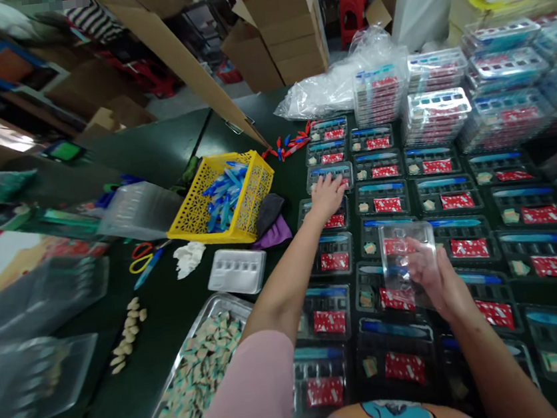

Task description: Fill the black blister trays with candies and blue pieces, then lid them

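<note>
My right hand (432, 279) holds a clear plastic tray (407, 258) above the rows, its fingers seen partly through the plastic. Stretched forward, my left hand (328, 193) rests with spread fingers on a filled tray (314, 177) in the leftmost column. Around both hands lie rows of black-looking clear trays, each with a blue pen (381, 187), a red patterned packet (387, 204) and a small pale-green piece (363, 207).
Left of my left arm are a yellow basket (188, 209) of blue pens, a white tray (236, 271), a metal tray (155, 411) of small pieces, and scissors (142, 258). Stacked filled trays (436, 117) and plastic bags (320, 93) stand at the back; a cardboard flap (185, 58) juts over the table.
</note>
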Action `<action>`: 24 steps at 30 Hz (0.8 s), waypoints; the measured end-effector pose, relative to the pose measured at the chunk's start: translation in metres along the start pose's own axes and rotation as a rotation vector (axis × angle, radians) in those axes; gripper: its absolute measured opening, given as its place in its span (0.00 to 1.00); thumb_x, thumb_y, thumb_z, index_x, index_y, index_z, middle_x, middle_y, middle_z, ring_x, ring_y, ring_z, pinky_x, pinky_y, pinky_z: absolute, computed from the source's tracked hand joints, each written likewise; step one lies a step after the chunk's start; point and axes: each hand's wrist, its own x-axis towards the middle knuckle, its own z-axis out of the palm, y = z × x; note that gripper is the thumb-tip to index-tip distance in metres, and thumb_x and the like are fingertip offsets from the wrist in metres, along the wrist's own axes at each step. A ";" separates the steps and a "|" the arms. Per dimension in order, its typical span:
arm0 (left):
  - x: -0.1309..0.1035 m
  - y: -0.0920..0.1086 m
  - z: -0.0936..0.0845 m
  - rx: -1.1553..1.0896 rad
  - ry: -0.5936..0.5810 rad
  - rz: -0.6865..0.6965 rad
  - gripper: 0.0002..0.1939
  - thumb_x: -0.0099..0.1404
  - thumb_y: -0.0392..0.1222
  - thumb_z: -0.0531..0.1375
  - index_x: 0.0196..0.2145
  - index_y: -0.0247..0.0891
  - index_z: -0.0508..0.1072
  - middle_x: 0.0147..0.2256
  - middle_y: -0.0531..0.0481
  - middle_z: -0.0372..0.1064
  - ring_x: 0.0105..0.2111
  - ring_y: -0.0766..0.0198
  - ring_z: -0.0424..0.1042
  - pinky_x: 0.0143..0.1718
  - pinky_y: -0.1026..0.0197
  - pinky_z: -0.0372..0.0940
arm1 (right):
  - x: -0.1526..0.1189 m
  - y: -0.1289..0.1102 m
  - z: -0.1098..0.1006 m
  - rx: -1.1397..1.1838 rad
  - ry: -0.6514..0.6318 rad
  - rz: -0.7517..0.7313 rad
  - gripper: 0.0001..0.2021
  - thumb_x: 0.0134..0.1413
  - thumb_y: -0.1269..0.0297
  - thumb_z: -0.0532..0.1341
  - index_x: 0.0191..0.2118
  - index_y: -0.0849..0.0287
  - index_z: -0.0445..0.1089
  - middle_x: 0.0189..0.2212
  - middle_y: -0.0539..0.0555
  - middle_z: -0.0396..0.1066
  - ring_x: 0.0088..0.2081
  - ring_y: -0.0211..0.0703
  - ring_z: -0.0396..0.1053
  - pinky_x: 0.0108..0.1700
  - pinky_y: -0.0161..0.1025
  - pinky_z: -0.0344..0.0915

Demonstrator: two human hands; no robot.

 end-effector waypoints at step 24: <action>-0.147 0.090 -0.005 -1.285 -0.497 -0.187 0.17 0.47 0.47 0.73 0.29 0.33 0.77 0.22 0.52 0.71 0.23 0.70 0.66 0.29 0.65 0.60 | 0.029 0.006 0.050 -0.382 -0.035 -0.288 0.34 0.58 0.34 0.52 0.62 0.50 0.66 0.56 0.54 0.71 0.60 0.53 0.64 0.60 0.54 0.63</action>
